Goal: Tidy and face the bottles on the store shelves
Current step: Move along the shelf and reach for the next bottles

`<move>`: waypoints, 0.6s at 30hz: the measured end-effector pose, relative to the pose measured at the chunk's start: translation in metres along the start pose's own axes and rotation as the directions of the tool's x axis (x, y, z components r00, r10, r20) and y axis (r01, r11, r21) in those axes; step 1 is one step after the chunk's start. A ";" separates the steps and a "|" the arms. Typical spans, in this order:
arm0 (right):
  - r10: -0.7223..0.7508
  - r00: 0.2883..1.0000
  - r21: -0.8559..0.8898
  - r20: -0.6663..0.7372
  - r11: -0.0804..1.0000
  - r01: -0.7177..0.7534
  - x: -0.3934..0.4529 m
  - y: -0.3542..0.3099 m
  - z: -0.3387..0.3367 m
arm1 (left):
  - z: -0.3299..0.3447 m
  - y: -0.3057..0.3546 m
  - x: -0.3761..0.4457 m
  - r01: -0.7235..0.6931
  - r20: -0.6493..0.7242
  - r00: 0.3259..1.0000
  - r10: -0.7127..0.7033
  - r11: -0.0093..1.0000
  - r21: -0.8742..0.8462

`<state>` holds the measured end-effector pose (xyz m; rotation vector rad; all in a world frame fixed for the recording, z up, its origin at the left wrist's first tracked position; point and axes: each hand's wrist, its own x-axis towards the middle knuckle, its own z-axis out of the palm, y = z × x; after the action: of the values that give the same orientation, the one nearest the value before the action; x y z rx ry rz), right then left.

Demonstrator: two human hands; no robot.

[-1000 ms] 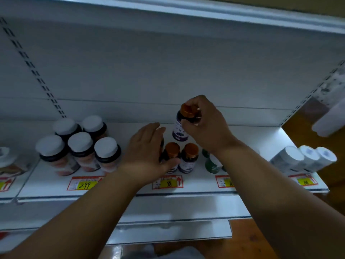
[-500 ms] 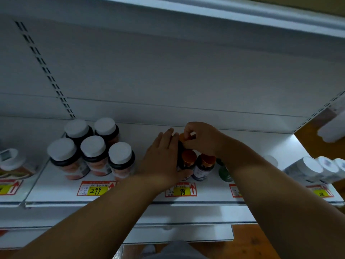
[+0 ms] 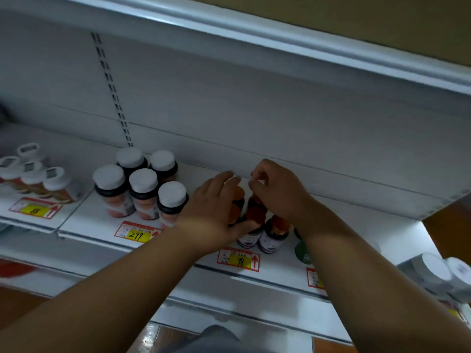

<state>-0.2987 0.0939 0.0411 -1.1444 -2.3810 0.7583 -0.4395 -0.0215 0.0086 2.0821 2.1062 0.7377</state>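
Note:
Small dark bottles with orange caps (image 3: 276, 233) stand grouped on the white shelf (image 3: 356, 225) above the "98" price tag (image 3: 239, 259). My left hand (image 3: 216, 207) lies flat against the group's left side, fingers stretched toward the back and thumb across the front bottle. Over the rear bottle (image 3: 256, 203) hovers my right hand (image 3: 277, 192) with its fingers curled. Whether they still touch the cap is unclear. My hands hide most of the rear bottles.
Several dark jars with white lids (image 3: 144, 189) stand to the left above a "299" tag (image 3: 135, 234). A green bottle (image 3: 302, 250) sits under my right forearm. White-lidded jars lie at far right (image 3: 433, 273) and far left (image 3: 33, 174). The upper shelf edge (image 3: 254, 34) overhangs.
My right hand brought the raised orange-capped bottle down and set it behind the front ones. My left hand slid in against the group. The view shifted left.

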 end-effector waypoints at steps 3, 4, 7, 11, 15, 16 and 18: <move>-0.192 0.981 -0.012 -0.012 0.981 0.192 -0.004 -0.024 0.000 | -0.014 0.000 -0.025 0.052 -0.164 0.985 -0.049 0.999 0.015; -0.263 0.965 -0.019 -0.011 0.965 0.263 -0.005 -0.034 0.002 | -0.020 0.000 -0.033 0.081 -0.192 0.979 -0.075 0.996 0.025; -0.384 0.923 -0.013 0.023 0.923 0.384 -0.010 -0.069 0.012 | -0.036 -0.006 -0.065 0.158 -0.251 0.957 -0.143 0.987 0.040; -0.463 0.884 0.031 0.066 0.886 0.462 -0.014 -0.130 0.038 | -0.066 -0.029 -0.106 0.250 -0.302 0.925 -0.229 0.968 0.033; -0.508 0.859 0.101 0.057 0.859 0.501 -0.011 -0.192 0.084 | -0.101 -0.078 -0.144 0.356 -0.381 0.866 -0.323 0.934 0.018; -0.504 0.861 0.124 0.066 0.861 0.494 -0.010 -0.210 0.099 | -0.110 -0.093 -0.156 0.384 -0.392 0.850 -0.351 0.923 0.008; -0.484 0.870 0.188 0.090 0.866 0.463 -0.008 -0.251 0.133 | -0.133 -0.126 -0.181 0.420 -0.399 0.833 -0.384 0.908 0.004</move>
<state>-0.5152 -0.0830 0.0924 -0.4153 -2.5042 0.8485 -0.5949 -0.2261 0.0274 1.5208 2.7133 1.0735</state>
